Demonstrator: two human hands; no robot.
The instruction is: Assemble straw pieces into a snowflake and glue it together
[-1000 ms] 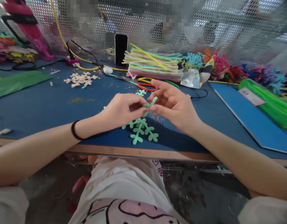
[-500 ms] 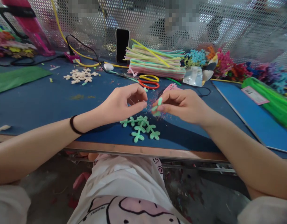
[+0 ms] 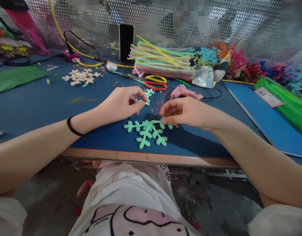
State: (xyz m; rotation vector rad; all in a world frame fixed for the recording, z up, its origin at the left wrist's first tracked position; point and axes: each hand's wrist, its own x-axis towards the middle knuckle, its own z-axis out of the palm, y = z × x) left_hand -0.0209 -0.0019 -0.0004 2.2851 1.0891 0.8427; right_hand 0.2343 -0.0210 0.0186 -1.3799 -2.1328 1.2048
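On the blue table [image 3: 42, 108] lies a small pile of mint green pipe-cleaner branches [image 3: 144, 132] near the front edge. My right hand [image 3: 187, 113] is closed in a pinch on one mint green branch [image 3: 162, 124], held low against the right side of that pile. My left hand [image 3: 121, 103] hovers just behind the pile, fingers curled, thumb and forefinger pinching at the near end of another mint green piece [image 3: 148, 94] that lies on the table. A black band circles my left wrist.
A pink glue gun [image 3: 186, 92] and scissors [image 3: 155, 86] lie just beyond my hands. Behind stand a pipe-cleaner bundle [image 3: 163, 64], a phone [image 3: 126, 42] and a mesh wall. White pieces [image 3: 79, 76] lie back left; a light blue board [image 3: 261, 121] and green bundle [image 3: 286, 105] lie right.
My right hand has come down from in front of me and brought its green branch onto the pile. My left hand has parted from it and reached back to the piece behind.
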